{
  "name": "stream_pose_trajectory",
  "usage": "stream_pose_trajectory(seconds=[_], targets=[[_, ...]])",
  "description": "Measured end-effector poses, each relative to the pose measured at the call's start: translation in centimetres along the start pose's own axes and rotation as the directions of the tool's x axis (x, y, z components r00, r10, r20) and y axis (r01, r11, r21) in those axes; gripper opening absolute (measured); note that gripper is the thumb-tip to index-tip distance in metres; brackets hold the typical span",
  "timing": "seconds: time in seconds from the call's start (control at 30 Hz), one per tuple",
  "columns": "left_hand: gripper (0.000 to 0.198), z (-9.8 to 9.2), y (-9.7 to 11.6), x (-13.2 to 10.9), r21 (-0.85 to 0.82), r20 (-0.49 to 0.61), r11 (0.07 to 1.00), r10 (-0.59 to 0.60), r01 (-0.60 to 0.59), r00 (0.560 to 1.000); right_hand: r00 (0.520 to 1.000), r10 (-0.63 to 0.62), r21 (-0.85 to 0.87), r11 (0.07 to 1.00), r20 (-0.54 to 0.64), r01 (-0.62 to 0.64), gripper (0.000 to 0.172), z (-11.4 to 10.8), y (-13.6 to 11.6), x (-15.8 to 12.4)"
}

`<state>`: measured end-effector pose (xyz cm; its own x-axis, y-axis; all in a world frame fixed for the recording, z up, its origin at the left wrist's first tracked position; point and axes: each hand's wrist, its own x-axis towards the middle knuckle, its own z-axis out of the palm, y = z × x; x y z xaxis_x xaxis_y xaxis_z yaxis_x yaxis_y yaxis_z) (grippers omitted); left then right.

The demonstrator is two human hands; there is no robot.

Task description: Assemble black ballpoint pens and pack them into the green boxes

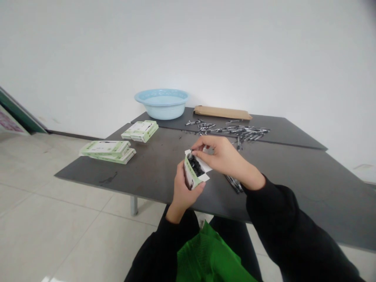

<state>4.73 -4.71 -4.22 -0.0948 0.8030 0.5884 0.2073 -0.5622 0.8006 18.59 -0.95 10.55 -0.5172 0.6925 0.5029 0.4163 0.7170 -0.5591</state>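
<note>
My left hand (182, 190) is wrapped round a small white and green box (191, 174), held upright over the near edge of the dark table (152, 168). The box's top is open and dark pens fill it. My right hand (222, 155) is above the box, its fingertips pinched at the open top flap. Whether those fingers also hold a pen I cannot make out. A few dark pens (234, 183) lie on the table just under my right wrist.
A pile of loose pens (235, 131) lies at the far middle. Two stacks of green and white boxes (108, 151) (140, 130) sit at the left. A light blue basin (162, 102) and a flat brown cardboard piece (222, 112) stand by the wall. Green material (210, 256) lies in my lap.
</note>
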Motion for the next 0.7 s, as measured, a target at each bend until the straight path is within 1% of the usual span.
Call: stream_pose_trajectory(seconds=[0.1, 0.23, 0.37, 0.4, 0.5, 0.57, 0.7], targets=[[0.073, -0.1, 0.1, 0.1, 0.005, -0.001, 1.000, 0.010, -0.010, 1.000, 0.999, -0.014, -0.057, 0.998, 0.036, 0.016, 0.011, -0.5, -0.4, 0.1], [0.074, -0.3, 0.0, 0.0, 0.006, 0.011, 0.999, 0.047, -0.047, 0.999, 0.990, -0.080, -0.085, 0.992, 0.118, 0.090, 0.017, -1.7, -1.0, 0.2], [0.077, -0.7, -0.1, -0.2, 0.076, 0.016, 0.995, 0.061, -0.062, 0.998, 0.988, -0.133, -0.072, 0.988, 0.077, 0.139, 0.020, -2.4, -1.7, 0.0], [0.075, -0.8, 0.0, -0.3, 0.090, 0.013, 0.994, 0.065, -0.066, 0.998, 0.985, -0.142, -0.077, 0.986, 0.094, 0.149, 0.021, -2.5, -1.9, 0.0], [0.071, -1.1, 0.2, -0.4, 0.119, -0.019, 0.990, 0.084, -0.081, 0.996, 0.959, -0.183, -0.079, 0.976, 0.217, 0.204, 0.024, -2.3, -2.2, -0.3], [0.074, -1.1, 0.2, -0.5, 0.125, -0.035, 0.988, 0.095, -0.090, 0.995, 0.934, -0.223, -0.060, 0.967, 0.279, 0.249, 0.025, -2.0, -2.3, -0.4], [0.081, -0.6, 0.3, -0.8, 0.088, -0.066, 0.992, 0.091, -0.085, 0.994, 0.917, -0.243, -0.061, 0.959, 0.317, 0.276, 0.025, -1.8, -2.4, -0.8]])
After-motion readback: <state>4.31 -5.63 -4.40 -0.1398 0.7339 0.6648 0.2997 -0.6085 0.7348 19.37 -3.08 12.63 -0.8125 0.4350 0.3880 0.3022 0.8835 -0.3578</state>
